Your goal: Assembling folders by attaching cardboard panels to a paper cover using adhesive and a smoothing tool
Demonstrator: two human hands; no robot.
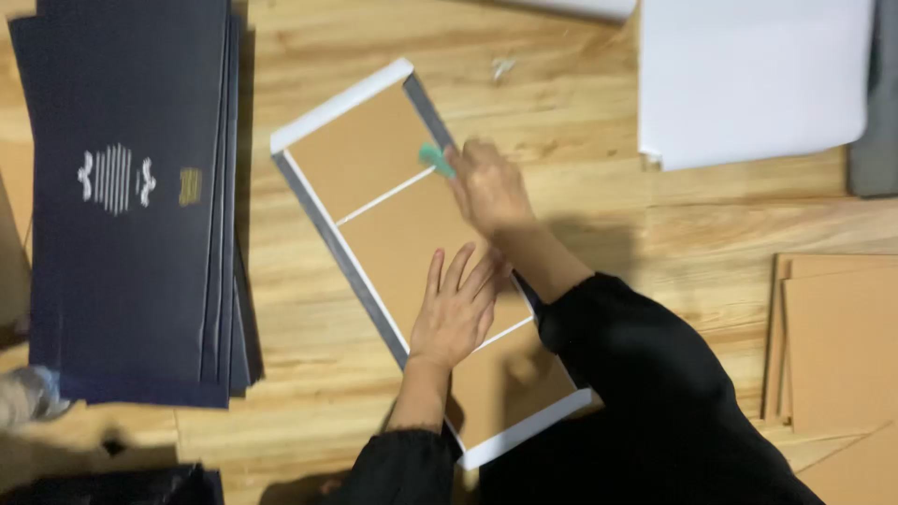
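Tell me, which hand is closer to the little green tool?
Right. The right hand holds the green tool in its fingers; the left hand lies flat on the brown board, farther down.

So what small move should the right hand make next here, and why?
Probably slide the green scraper further along the grey edge strip. The right hand presses it at that strip, while the left hand lies flat on the brown board, holding it in place.

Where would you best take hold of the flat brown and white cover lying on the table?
Probably the cover's far white end strip, taken from the top left. It lies flat and diagonal, that edge is bare, while the left hand presses its middle and the right hand works a green tool along the right edge.
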